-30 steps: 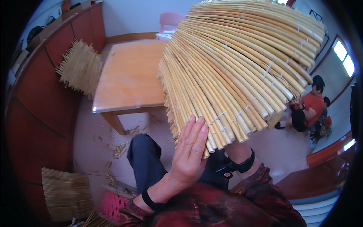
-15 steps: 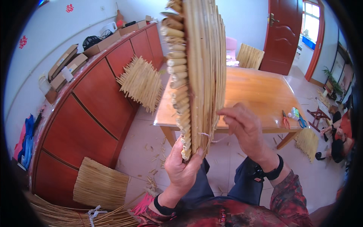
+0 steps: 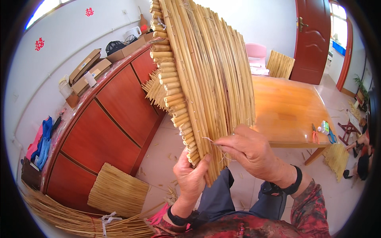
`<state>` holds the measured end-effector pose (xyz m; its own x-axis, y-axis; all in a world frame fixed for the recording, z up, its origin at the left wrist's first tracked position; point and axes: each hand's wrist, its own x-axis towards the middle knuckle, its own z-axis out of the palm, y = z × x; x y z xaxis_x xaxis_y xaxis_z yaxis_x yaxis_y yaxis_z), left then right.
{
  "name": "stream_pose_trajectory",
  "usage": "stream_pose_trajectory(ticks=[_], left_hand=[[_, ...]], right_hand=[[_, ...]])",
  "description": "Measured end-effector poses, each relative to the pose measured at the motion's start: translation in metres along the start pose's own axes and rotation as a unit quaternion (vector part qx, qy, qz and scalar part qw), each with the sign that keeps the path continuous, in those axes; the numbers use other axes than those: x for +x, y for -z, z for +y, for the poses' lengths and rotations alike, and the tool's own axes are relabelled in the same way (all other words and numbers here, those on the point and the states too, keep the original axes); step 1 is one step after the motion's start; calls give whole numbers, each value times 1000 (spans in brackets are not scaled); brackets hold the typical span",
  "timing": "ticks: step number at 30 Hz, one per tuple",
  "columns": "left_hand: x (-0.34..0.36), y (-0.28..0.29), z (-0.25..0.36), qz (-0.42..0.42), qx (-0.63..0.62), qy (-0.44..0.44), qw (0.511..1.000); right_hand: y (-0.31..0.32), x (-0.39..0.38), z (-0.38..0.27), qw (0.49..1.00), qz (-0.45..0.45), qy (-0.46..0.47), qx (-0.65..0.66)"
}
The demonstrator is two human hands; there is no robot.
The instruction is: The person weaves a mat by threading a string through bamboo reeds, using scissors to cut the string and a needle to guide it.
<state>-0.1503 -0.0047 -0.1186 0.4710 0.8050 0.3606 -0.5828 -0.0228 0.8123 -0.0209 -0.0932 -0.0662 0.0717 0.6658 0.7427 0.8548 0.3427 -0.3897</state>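
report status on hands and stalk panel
Left hand holding stalk panel near bottom. Right hand pinching thin string. Panel hides part of table. Nothing seen blocking either hand.

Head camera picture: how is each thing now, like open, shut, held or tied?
Stalk panel, held up, tilted
Left hand, gripping the panel's lower end
Right hand, pinching thread
Wooden door, open
Cabinet doors, shut
Stalk bundle, tied
Pliers, lying on table

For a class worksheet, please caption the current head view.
Left hand grips a layered, straw-coloured panel of slender bound stalks; right hand pinches thin, pale thread near its lower edge.
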Motion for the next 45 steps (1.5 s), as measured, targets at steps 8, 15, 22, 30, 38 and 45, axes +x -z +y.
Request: stream_pose_trajectory(ticks=[8, 15, 22, 30, 38, 45], left_hand=[[1, 5, -3, 0, -11, -6, 1000], [2, 6, -2, -1, -19, -1, 1000], [2, 10, -1, -4, -15, 3, 1000], [0, 9, 1, -8, -16, 0, 1000], [1, 13, 1, -30, -15, 20, 999], [0, 12, -1, -39, 0, 18, 999]], right_hand=[[-10, 11, 2, 1000, -4, -3, 27], [-19, 12, 7, 998, -1, -20, 60], [-18, 17, 4, 997, -14, -20, 69], [-18, 18, 3, 998, -15, -9, 62], [-13, 17, 5, 997, -37, -21, 68], [-4, 17, 0, 997, -45, -12, 55]])
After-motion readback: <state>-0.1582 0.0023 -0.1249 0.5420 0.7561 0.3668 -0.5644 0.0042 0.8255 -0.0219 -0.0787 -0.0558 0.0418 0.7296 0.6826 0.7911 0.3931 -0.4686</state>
